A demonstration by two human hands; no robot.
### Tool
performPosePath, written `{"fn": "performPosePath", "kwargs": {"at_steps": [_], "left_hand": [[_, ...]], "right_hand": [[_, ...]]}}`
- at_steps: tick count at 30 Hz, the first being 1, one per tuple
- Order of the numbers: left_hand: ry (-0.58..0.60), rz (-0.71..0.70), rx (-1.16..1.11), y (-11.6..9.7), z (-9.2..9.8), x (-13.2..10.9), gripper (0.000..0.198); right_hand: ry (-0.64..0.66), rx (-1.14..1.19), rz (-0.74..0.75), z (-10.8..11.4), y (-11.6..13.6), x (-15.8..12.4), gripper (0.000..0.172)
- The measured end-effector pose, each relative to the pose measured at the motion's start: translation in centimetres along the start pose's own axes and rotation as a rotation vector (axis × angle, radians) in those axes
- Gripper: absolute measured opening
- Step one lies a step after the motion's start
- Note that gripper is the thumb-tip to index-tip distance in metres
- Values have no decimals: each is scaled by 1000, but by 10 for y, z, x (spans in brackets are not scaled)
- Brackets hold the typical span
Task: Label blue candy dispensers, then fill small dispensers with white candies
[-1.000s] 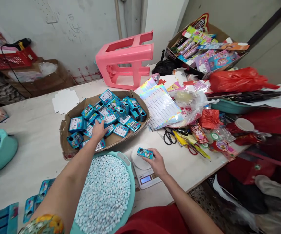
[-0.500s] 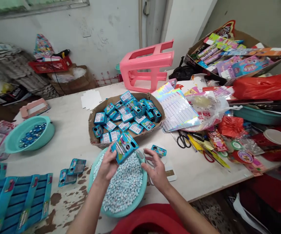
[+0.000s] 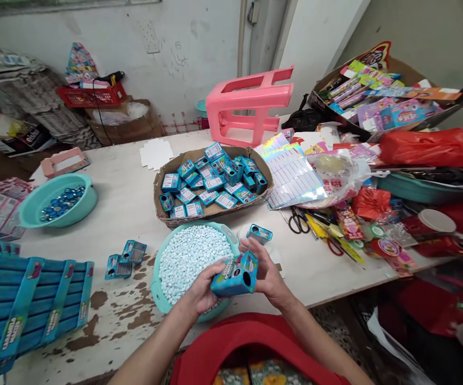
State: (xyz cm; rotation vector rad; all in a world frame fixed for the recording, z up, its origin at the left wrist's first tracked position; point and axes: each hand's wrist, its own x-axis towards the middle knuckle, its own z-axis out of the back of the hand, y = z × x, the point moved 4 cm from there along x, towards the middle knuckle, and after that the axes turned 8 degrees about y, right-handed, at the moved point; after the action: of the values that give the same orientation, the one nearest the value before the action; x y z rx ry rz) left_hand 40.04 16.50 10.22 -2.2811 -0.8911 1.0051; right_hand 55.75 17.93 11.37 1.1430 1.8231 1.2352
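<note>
A small blue printed candy box [image 3: 231,275] with a round dark hole in one face is held over the near right edge of a turquoise basin. My left hand [image 3: 205,289] grips its left end. On its right side, my right hand [image 3: 269,275] curls round the box, fingers behind and thumb near the front. Pale blue and white candy pellets [image 3: 195,256] fill the turquoise basin [image 3: 157,289]. Beyond it, a cut-down cardboard box [image 3: 163,214] holds many similar blue boxes. Another blue box [image 3: 259,233] lies just past my right hand.
Two blue boxes [image 3: 125,259] lie left of the basin, near blue display trays [image 3: 31,310]. A second basin [image 3: 67,214] contains shiny blue pieces. A pink stool [image 3: 251,99] lies on its side at the back. Scissors [image 3: 298,221], silver sheets [image 3: 295,179] and packets crowd the right.
Both hands have come nearer and to the right with the blue box, which has turned. My right hand, apart from the box before, is now around its right side. The view has shifted slightly.
</note>
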Motion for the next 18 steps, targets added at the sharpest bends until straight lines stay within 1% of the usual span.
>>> {"fn": "performPosePath", "kwargs": {"at_steps": [1, 2, 3, 4, 5, 6, 7, 8, 10, 11, 12, 13, 15, 16, 18], "left_hand": [[36, 53, 172, 4, 0, 1, 33], [24, 50, 383, 4, 5, 2, 35], [-55, -17, 616, -1, 15, 2, 36], [-197, -134, 850, -10, 29, 0, 36], [-391, -279, 1068, -22, 46, -4, 36], [-585, -394, 1246, -32, 64, -9, 38], [-713, -452, 1386, -39, 82, -11, 40], [-777, -463, 1489, -42, 99, -11, 42], [-806, -425, 1626, -42, 128, -6, 44], [-806, -392, 1671, -39, 137, -3, 45], [-805, -358, 1707, -36, 142, 2, 46], [-809, -324, 1734, -33, 143, 6, 47], [-805, -251, 1761, -28, 136, 14, 48], [-797, -213, 1760, -26, 130, 18, 47], [-793, -150, 1732, -26, 121, 23, 44]], "right_hand": [[-1, -9, -34, 2, -2, -4, 78], [1, -17, -70, 4, -4, -9, 69], [-7, -31, -100, 4, -6, -14, 61], [-30, -54, -124, 4, -9, -20, 55], [-60, -83, -145, 4, -12, -27, 51], [-85, -114, -172, 2, -15, -33, 49], [-98, -145, -206, -1, -20, -39, 46], [-99, -182, -240, -4, -24, -45, 45], [-71, -306, -256, -12, -32, -53, 42], [-40, -384, -230, -17, -35, -56, 42], [0, -463, -190, -21, -37, -57, 41], [42, -529, -145, -25, -38, -58, 41], [90, -597, -84, -30, -40, -57, 42], [82, -603, -79, -30, -40, -57, 42], [13, -586, -106, -30, -39, -56, 41]]}}
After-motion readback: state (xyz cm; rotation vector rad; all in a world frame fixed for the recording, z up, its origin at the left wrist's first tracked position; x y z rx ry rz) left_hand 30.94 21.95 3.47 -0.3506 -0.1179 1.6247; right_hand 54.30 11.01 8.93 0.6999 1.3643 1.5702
